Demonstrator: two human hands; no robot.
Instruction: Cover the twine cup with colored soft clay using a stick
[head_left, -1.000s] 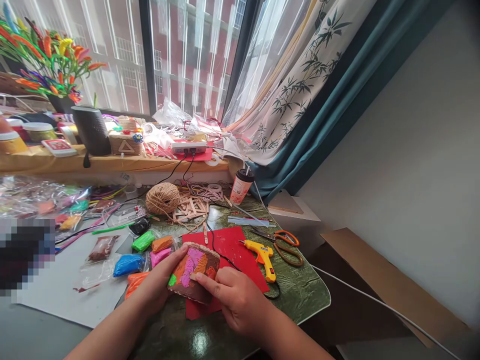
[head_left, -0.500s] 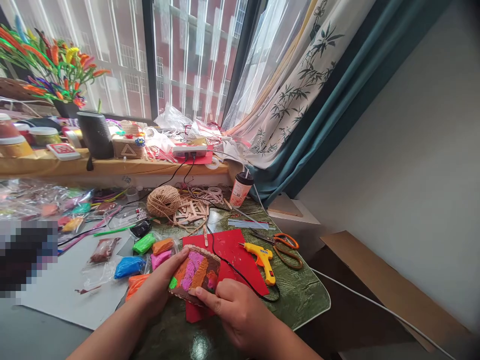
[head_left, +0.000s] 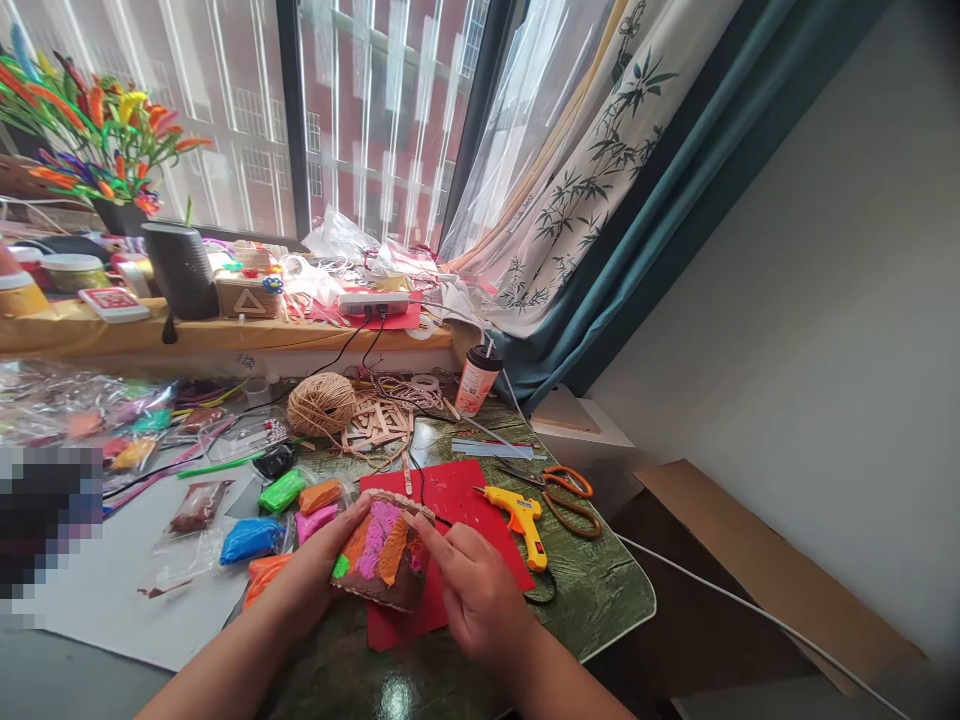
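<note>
My left hand [head_left: 334,555] is wrapped around the left side of a round pot [head_left: 382,592] with a twine-like rim, holding it tilted above the table. Brown clay coats the pot, with pink, orange and green clay patches spread over it. My right hand [head_left: 480,585] has its index finger laid along the pot's upper right, by the orange patch, the other fingers curled under. A small tan tip shows at that fingertip; what it belongs to is hidden. Beneath the pot lies a red sheet [head_left: 469,490], with a yellow hot glue gun [head_left: 521,515] on its right.
Orange-handled scissors [head_left: 570,500] lie near the table's right edge. Bagged clay, including a blue pack [head_left: 255,540], sits left of the pot on and around a white board [head_left: 97,610]. Behind are a twine ball [head_left: 321,403], craft sticks [head_left: 379,420] and a lidded cup [head_left: 478,382].
My right index finger has moved from the pot's lower middle up toward its rim. The orange patch now reaches lower as a broad strip. My left hand keeps its hold.
</note>
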